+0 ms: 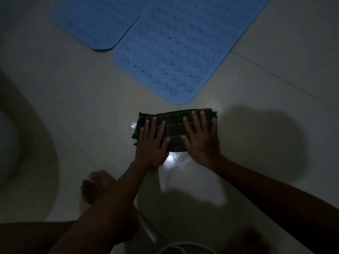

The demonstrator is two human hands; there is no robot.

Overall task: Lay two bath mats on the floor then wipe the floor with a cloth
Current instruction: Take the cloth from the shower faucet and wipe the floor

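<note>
Two blue bath mats lie flat on the pale tiled floor: a large one [183,46] in the upper middle and a second [95,21] beside it at the upper left, their edges touching. Just below the large mat's near corner a dark folded checked cloth [176,125] lies on the floor. My left hand [152,143] presses flat on the cloth's left half with straight, spread fingers. On the cloth's right half my right hand [201,138] presses the same way.
The room is dim. A pale toilet base [27,143] curves along the left edge. My bare foot [97,187] stands on the floor at lower left. A wet glare [172,160] shines on the tiles just under my hands.
</note>
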